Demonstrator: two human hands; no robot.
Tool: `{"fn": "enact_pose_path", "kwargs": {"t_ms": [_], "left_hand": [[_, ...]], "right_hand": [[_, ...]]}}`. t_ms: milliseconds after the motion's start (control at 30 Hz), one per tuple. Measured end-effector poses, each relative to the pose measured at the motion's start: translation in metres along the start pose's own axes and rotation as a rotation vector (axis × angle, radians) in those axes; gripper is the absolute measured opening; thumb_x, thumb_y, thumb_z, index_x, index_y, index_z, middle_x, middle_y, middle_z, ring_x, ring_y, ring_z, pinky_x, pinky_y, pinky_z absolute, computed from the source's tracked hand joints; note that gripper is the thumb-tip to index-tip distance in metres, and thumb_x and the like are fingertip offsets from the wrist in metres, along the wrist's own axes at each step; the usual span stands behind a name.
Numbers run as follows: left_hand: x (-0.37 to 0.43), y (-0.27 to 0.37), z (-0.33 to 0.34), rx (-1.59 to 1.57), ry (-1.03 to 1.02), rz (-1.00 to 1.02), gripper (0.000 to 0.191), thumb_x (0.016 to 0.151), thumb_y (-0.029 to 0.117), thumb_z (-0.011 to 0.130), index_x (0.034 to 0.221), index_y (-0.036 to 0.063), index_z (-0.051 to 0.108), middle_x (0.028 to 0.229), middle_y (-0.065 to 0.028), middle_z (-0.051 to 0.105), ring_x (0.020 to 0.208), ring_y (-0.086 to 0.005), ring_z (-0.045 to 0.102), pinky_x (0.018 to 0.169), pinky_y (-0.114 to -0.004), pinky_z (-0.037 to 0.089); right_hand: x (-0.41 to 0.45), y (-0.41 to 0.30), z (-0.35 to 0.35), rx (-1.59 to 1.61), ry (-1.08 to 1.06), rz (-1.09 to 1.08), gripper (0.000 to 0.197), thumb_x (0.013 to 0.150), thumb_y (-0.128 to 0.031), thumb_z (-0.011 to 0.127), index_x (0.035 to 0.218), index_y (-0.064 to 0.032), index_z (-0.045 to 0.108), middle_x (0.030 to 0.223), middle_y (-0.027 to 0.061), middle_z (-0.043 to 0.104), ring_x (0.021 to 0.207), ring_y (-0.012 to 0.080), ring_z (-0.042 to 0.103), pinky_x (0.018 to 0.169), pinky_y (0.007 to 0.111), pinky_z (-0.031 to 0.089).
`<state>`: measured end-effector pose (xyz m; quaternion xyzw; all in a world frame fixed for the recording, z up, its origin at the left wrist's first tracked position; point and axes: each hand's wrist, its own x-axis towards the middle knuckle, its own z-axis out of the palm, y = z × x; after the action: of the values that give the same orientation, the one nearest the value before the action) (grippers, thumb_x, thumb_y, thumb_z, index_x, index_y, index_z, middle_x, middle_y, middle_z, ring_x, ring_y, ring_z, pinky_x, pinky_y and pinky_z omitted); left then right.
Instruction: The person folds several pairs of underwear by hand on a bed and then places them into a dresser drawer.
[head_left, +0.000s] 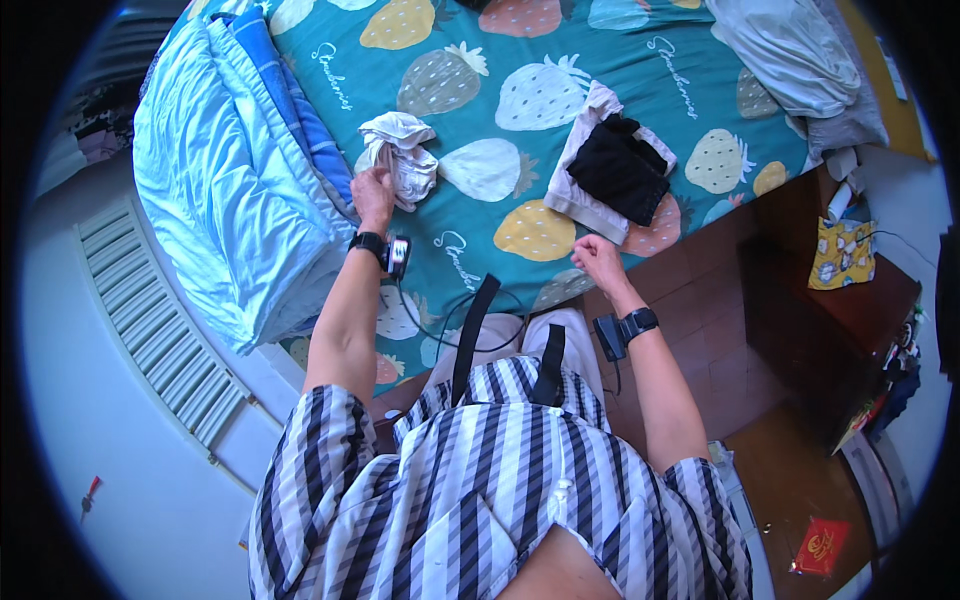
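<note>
My left hand (373, 196) is at the near left edge of a crumpled white garment (414, 169), its curled fingers gripping the cloth; the fingertips are partly hidden. Loosely curled and holding nothing visible, my right hand (600, 262) is just in front of a pale pink garment (568, 191). On top of that garment lies a folded black garment (619, 169). All of these clothes rest on a teal bedsheet (465, 217) printed with strawberries.
A folded light-blue quilt (225, 172) is piled at the bed's left, with a blue blanket (289, 97) along its side. A white cloth (787, 56) lies over a pillow at upper right. Dark wooden furniture (840, 315) stands right. A radiator (161, 322) lines the left wall.
</note>
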<state>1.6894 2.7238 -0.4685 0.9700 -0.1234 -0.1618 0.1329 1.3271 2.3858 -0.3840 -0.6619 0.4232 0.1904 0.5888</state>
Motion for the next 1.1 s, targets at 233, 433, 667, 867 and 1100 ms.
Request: {"fn": "enact_pose_path", "kwargs": {"t_ms": [233,433,667,867,1100], "left_hand": [[-0.131,0.166,-0.105,-0.747,-0.531,0.552,0.022,0.088,-0.001,0.073,0.108,0.0068,0.068,0.087,-0.0081,0.069,0.077,-0.0200,0.068,0.071,-0.034,0.056],[-0.178,0.195,-0.129,-0.639,-0.692,1.013,0.020,0.091,0.004,0.072,0.110,0.0054,0.065,0.112,-0.0153,0.071,0.099,-0.0371,0.071,0.083,-0.045,0.058],[-0.155,0.191,-0.155,-0.604,-0.444,0.904,0.031,0.083,-0.003,0.070,0.113,0.0058,0.065,0.106,-0.0130,0.069,0.103,-0.0371,0.067,0.085,-0.044,0.055],[-0.153,0.206,-0.156,-0.552,-0.597,1.120,0.032,0.080,-0.003,0.073,0.109,0.0073,0.063,0.105,-0.0093,0.066,0.107,-0.0339,0.063,0.093,-0.043,0.052],[-0.130,0.209,-0.158,-0.467,-0.621,1.316,0.023,0.082,0.012,0.082,0.101,0.0087,0.070,0.098,-0.0067,0.068,0.101,-0.0274,0.064,0.100,-0.042,0.044]], "right_hand": [[-0.028,-0.128,0.037,0.502,-0.346,-0.020,0.041,0.109,-0.030,0.061,0.139,-0.0020,0.062,0.120,0.0086,0.072,0.107,0.0129,0.069,0.091,0.027,0.055],[-0.028,-0.122,0.080,0.508,-0.262,-0.066,0.036,0.103,-0.010,0.060,0.137,0.0014,0.062,0.122,0.0080,0.070,0.109,0.0129,0.066,0.092,0.028,0.054],[-0.083,-0.155,0.050,-0.096,-0.176,-0.466,0.025,0.098,-0.012,0.063,0.119,-0.0024,0.072,0.107,0.0150,0.077,0.098,0.0276,0.074,0.087,0.040,0.056],[-0.119,-0.152,0.024,-0.481,-0.174,-0.521,0.022,0.094,-0.015,0.067,0.113,-0.0079,0.076,0.105,0.0164,0.075,0.098,0.0386,0.071,0.086,0.046,0.056],[-0.161,-0.162,-0.028,-0.408,0.006,-0.500,0.019,0.091,-0.016,0.068,0.105,-0.0041,0.074,0.101,0.0177,0.073,0.097,0.0377,0.071,0.085,0.045,0.056]]}}
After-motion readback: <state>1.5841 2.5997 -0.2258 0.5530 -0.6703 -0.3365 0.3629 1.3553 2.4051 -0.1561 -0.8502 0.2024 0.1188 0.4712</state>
